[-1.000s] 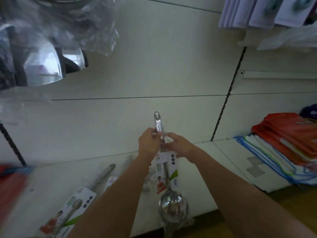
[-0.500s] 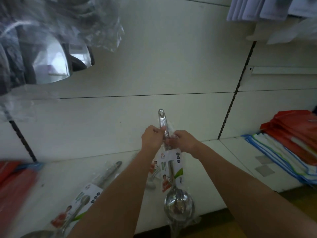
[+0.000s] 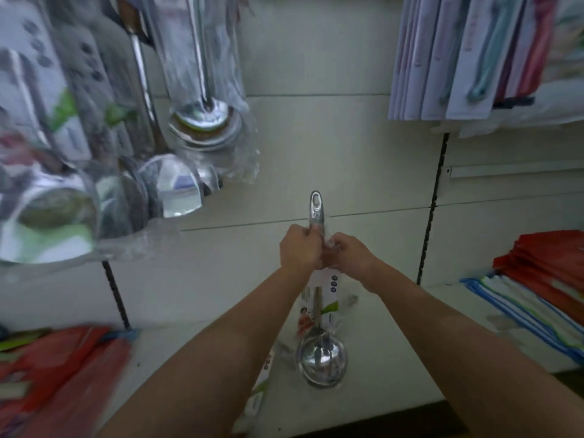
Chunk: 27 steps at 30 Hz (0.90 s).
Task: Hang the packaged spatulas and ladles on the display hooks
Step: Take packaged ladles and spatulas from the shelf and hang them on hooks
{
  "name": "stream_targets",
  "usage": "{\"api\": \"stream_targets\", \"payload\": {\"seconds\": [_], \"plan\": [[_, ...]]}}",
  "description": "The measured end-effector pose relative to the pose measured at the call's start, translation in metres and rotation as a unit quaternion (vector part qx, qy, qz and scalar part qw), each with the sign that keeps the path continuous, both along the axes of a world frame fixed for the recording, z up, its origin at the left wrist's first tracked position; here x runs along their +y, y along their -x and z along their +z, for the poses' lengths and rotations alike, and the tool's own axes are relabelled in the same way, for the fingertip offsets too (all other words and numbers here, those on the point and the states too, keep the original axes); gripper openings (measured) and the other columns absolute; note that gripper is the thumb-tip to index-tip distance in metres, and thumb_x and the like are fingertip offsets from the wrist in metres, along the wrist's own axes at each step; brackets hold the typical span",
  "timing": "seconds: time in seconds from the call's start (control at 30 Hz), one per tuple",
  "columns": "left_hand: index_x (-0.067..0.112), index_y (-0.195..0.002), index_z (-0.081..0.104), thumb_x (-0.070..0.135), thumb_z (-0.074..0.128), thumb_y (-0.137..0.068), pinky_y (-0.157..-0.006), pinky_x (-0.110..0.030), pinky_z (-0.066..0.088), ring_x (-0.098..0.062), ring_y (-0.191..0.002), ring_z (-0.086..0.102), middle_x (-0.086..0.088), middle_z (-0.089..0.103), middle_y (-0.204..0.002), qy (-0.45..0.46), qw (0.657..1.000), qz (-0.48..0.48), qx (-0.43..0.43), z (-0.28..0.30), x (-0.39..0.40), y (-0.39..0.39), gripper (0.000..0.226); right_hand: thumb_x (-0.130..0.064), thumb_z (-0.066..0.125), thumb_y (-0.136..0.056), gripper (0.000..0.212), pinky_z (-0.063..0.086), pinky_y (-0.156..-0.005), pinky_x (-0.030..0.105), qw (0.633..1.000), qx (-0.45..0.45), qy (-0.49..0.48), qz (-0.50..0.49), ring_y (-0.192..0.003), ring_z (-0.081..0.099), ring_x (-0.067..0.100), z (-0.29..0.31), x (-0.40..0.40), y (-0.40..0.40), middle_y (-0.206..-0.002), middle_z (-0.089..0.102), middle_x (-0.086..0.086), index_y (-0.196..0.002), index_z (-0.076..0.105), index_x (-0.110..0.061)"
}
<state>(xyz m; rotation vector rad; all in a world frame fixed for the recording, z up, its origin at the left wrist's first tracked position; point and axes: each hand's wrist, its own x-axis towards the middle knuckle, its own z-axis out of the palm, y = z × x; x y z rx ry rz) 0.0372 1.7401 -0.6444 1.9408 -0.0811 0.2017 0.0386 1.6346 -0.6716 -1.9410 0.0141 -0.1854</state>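
A steel ladle (image 3: 321, 358) in a clear plastic sleeve with a white and green label stands upright in front of the wall panel, bowl down, its handle eyelet poking up at the top. My left hand (image 3: 298, 249) grips the handle just below the eyelet. My right hand (image 3: 349, 256) pinches the plastic sleeve beside the handle. Several packaged ladles (image 3: 202, 121) hang at the upper left, above and left of my hands. Another package (image 3: 260, 387) lies on the shelf, mostly hidden behind my left forearm.
A white shelf (image 3: 395, 358) runs below my hands. Red folded goods (image 3: 60, 374) lie at the lower left; red and blue-edged stacks (image 3: 543, 279) sit at the right. Carded utensils (image 3: 467, 55) hang at the upper right. Black slotted uprights (image 3: 437, 200) divide the wall panels.
The view has tilted upward, bringing the hanging ladles and carded utensils into sight. Both hands still hold the ladle upright, the grip much the same.
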Motion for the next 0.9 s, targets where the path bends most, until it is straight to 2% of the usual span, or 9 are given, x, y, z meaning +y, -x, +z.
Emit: {"api": "stream_targets", "payload": {"seconds": [0.03, 0.07, 0.13, 0.2, 0.4, 0.47, 0.57, 0.77, 0.9], "plan": [[0.002, -0.099, 0.060, 0.031, 0.045, -0.096, -0.055, -0.019, 0.042, -0.018, -0.070, 0.055, -0.014, 0.064, -0.097, 0.003, 1.000, -0.011, -0.003, 0.007, 0.001, 0.006, 0.033, -0.006, 0.067, -0.083, 0.031, 0.047, -0.063, 0.026, 1.000, -0.003, 0.008, 0.003, -0.073, 0.052, 0.018, 0.007, 0.000, 0.007, -0.072, 0.050, 0.006, -0.068, 0.042, -0.015], [0.003, -0.097, 0.060, 0.030, 0.045, -0.097, -0.059, -0.020, 0.043, -0.021, -0.073, 0.057, -0.015, 0.063, -0.096, 0.008, 1.000, -0.018, -0.006, 0.015, 0.003, 0.015, 0.032, -0.007, 0.066, -0.084, 0.031, 0.044, -0.059, 0.021, 1.000, -0.006, 0.015, 0.006, -0.069, 0.052, 0.017, 0.016, 0.001, 0.016, -0.071, 0.050, 0.004, -0.069, 0.041, -0.015], [0.000, -0.102, 0.059, 0.031, 0.045, -0.096, -0.072, -0.028, 0.043, -0.029, -0.094, 0.060, -0.017, 0.063, -0.104, 0.029, 0.999, -0.022, -0.014, 0.027, 0.005, 0.027, 0.034, -0.007, 0.066, -0.084, 0.030, 0.040, -0.055, 0.020, 0.999, -0.016, 0.030, 0.004, -0.063, 0.051, 0.013, 0.032, 0.001, 0.029, -0.070, 0.051, 0.002, -0.069, 0.041, -0.016], [-0.001, -0.106, 0.057, 0.031, 0.045, -0.096, -0.077, -0.031, 0.041, -0.031, -0.103, 0.058, -0.017, 0.062, -0.108, 0.045, 0.998, -0.022, -0.024, 0.045, 0.006, 0.041, 0.035, -0.006, 0.066, -0.083, 0.031, 0.040, -0.055, 0.020, 0.998, -0.035, 0.052, -0.005, -0.061, 0.050, 0.011, 0.053, 0.003, 0.045, -0.069, 0.050, 0.001, -0.069, 0.041, -0.016], [0.000, -0.108, 0.057, 0.030, 0.043, -0.096, -0.083, -0.034, 0.044, -0.032, -0.103, 0.058, -0.018, 0.062, -0.109, 0.059, 0.994, -0.041, -0.077, 0.110, 0.009, 0.080, 0.034, -0.006, 0.064, -0.085, 0.026, 0.043, -0.058, 0.022, 0.993, -0.093, 0.074, -0.021, -0.062, 0.053, 0.013, 0.122, 0.007, 0.091, -0.071, 0.052, 0.004, -0.071, 0.042, -0.014], [0.002, -0.108, 0.056, 0.026, 0.045, -0.095, -0.088, -0.036, 0.045, -0.032, -0.105, 0.057, -0.017, 0.061, -0.111, 0.069, 0.993, -0.042, -0.086, 0.127, 0.008, 0.088, 0.029, -0.007, 0.064, -0.084, 0.021, 0.051, -0.071, 0.034, 0.991, -0.108, 0.071, -0.027, -0.072, 0.059, 0.021, 0.137, 0.007, 0.100, -0.078, 0.056, 0.010, -0.077, 0.044, -0.011], [0.006, -0.104, 0.057, 0.018, 0.048, -0.090, -0.083, -0.036, 0.047, -0.031, -0.100, 0.059, -0.016, 0.062, -0.108, 0.101, 0.989, -0.046, -0.096, 0.156, 0.005, 0.101, 0.021, -0.006, 0.066, -0.081, 0.022, 0.052, -0.084, 0.047, 0.988, -0.134, 0.067, -0.038, -0.079, 0.061, 0.025, 0.168, 0.008, 0.115, -0.080, 0.058, 0.011, -0.078, 0.045, -0.012], [0.009, -0.097, 0.055, 0.011, 0.050, -0.081, -0.080, -0.040, 0.052, -0.032, -0.094, 0.062, -0.016, 0.064, -0.102, 0.120, 0.980, -0.074, -0.139, 0.213, 0.006, 0.107, 0.017, -0.008, 0.065, -0.084, 0.021, 0.054, -0.082, 0.041, 0.979, -0.184, 0.063, -0.056, -0.079, 0.062, 0.025, 0.225, 0.013, 0.127, -0.080, 0.057, 0.009, -0.080, 0.045, -0.012], [0.010, -0.094, 0.053, 0.011, 0.051, -0.081, -0.063, -0.029, 0.042, -0.025, -0.082, 0.056, -0.012, 0.062, -0.096, 0.119, 0.975, -0.077, -0.170, 0.240, 0.015, 0.100, 0.013, -0.012, 0.065, -0.083, 0.017, 0.051, -0.088, 0.046, 0.975, -0.192, 0.091, -0.061, -0.087, 0.063, 0.027, 0.255, 0.021, 0.121, -0.089, 0.060, 0.014, -0.087, 0.048, -0.011]]}}
